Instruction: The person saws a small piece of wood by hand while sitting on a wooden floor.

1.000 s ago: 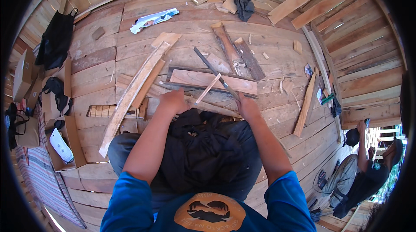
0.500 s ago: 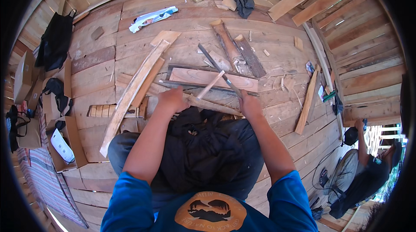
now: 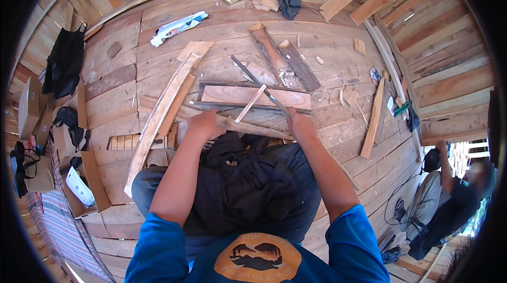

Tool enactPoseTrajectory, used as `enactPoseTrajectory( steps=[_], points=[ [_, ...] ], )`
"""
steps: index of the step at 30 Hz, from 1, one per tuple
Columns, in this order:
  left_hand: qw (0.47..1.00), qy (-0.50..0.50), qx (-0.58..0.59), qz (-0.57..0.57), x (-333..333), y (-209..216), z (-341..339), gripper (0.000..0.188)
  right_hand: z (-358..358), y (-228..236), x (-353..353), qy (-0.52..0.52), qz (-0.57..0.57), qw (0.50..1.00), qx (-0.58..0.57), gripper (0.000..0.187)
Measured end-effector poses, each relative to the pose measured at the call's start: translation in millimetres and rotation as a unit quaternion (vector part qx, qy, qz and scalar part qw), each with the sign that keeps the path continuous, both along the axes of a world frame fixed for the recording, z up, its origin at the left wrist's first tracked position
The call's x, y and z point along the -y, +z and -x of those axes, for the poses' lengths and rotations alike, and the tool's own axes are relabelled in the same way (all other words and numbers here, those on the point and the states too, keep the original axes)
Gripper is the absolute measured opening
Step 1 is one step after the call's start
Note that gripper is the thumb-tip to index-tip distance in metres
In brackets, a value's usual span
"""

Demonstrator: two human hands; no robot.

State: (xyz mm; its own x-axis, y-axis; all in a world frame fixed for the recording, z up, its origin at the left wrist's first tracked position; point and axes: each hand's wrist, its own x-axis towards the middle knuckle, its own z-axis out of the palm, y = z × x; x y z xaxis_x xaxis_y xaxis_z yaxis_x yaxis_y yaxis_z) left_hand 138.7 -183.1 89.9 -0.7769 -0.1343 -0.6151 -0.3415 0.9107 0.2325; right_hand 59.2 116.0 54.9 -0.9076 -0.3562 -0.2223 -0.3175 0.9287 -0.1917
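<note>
My right hand (image 3: pixel 302 126) is closed round the grip of a long, narrow dark knife (image 3: pixel 254 79). Its blade points away and to the left, over a reddish plank (image 3: pixel 227 94) with dark edges. A curved wooden strip (image 3: pixel 248 127) runs across in front of my lap, and my left hand (image 3: pixel 203 125) is closed at its left part; the fingertips are partly hidden. Between the hands a short pale stick (image 3: pixel 250 104) slants across the plank's near edge, close to the blade. Dark cloth (image 3: pixel 237 177) lies over my lap.
Long boards (image 3: pixel 158 124) lie left, beside a banded wooden sheath (image 3: pixel 127 142). Bark-covered slabs (image 3: pixel 300 65) and chips lie beyond the plank. Cardboard boxes (image 3: pixel 100 193) stand at far left. Another board (image 3: pixel 373 119) lies right; a person (image 3: pixel 449 203) sits at far right.
The whole view has shifted slightly, so things on the floor appear a little further left. Both hands keep nearly the same places and grips.
</note>
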Motion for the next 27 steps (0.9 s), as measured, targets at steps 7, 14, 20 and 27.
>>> enactPoseTrajectory(
  steps=[7, 14, 20, 27],
  points=[
    [1.000, -0.002, 0.005, -0.001, -0.7, -2.1, -0.4, 0.076, -1.5, -0.9, -0.3, 0.002, 0.034, 0.999, -0.022, 0.033],
    [1.000, 0.000, 0.011, 0.008, -0.4, -2.7, 0.2, 0.077, -4.3, 3.5, 2.6, -0.002, 0.002, 1.000, 0.002, 0.032],
    [1.000, -0.003, 0.000, 0.010, -0.6, -4.6, 0.3, 0.077, -2.5, 6.8, 4.8, 0.002, 0.025, 1.000, -0.018, 0.031],
    [1.000, -0.003, 0.003, 0.002, -0.1, -5.9, -0.5, 0.075, -2.6, 0.9, 0.1, 0.003, 0.007, 1.000, -0.017, 0.029]
  ],
)
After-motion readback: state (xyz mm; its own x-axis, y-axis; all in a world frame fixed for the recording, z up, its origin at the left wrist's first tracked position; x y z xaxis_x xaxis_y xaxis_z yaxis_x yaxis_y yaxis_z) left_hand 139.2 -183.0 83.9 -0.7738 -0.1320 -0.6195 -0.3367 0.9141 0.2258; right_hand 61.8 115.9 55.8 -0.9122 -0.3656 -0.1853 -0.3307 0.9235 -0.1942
